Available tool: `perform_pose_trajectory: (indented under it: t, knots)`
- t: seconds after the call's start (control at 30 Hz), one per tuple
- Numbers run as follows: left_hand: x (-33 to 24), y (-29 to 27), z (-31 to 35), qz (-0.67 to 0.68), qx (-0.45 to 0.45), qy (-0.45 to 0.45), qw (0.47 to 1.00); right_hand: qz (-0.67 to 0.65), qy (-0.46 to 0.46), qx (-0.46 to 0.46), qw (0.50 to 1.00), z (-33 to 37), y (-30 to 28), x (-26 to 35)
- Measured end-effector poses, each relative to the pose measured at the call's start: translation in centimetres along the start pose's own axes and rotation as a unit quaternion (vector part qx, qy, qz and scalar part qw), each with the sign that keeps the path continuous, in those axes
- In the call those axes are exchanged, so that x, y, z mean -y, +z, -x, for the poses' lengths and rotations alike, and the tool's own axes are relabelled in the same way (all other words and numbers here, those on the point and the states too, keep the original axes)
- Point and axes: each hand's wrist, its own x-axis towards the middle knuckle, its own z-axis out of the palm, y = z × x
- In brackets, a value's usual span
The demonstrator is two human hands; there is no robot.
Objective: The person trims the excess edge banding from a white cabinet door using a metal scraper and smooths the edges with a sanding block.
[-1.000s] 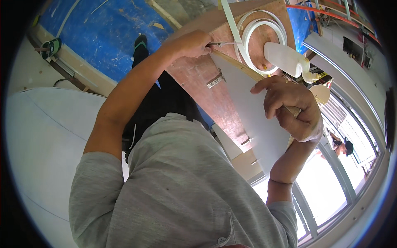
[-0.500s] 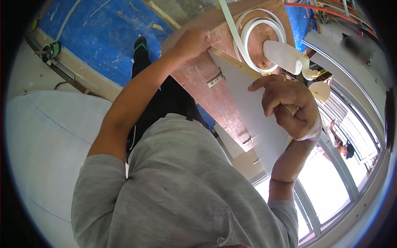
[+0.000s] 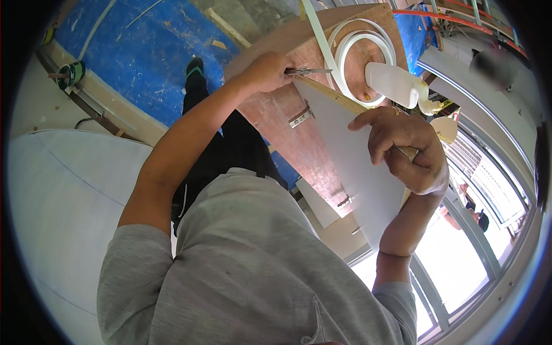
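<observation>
My left hand (image 3: pixel 267 72) is closed around a slim, pointed metal tool (image 3: pixel 313 71); its handle is hidden, so its exact kind does not show. The tool extends across the far end of a grey panel (image 3: pixel 339 141) with a pale wooden edge (image 3: pixel 330 93). At the near end of that edge, my right hand (image 3: pixel 405 146) is curled, its index finger stretched toward the edge. Between its fingers shows a tan, wooden-looking piece (image 3: pixel 407 152); whether loose or part of the panel, I cannot tell. A metal hinge (image 3: pixel 300 117) sits beside the panel.
Beyond the panel, a white coiled strip (image 3: pixel 343 54) and a white squeeze bottle (image 3: pixel 391 85) lie on a reddish wooden surface (image 3: pixel 376 17). A blue floor covering (image 3: pixel 138 52) spreads at left. A large white board (image 3: pixel 63 195) stands left; another person (image 3: pixel 480 218) shows by the windows.
My left hand has come slightly nearer and is no longer blurred; the metal tool now shows beyond its fingers. The right hand keeps nearly the same place and grip.
</observation>
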Motion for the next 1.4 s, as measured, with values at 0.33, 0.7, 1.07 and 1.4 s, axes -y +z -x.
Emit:
perform_pose_trajectory:
  t: [0.33,0.7,1.07,1.4]
  knots:
    - [-0.4,0.0,-0.2,-0.073,-0.013,0.074,0.995,0.011,0.014,0.007,1.0,0.1,-0.1,0.3]
    - [9.2,-7.3,1.0,0.411,-0.235,-0.276,0.837,-0.006,0.027,0.007,1.0,0.1,0.0,0.2]
    - [-1.8,2.8,1.3,0.366,-0.088,-0.049,0.925,-0.016,0.033,0.015,0.999,0.1,0.1,0.5]
    - [-1.7,1.6,3.3,0.633,-0.056,-0.095,0.766,-0.008,0.013,-0.001,1.0,-0.1,0.2,0.1]
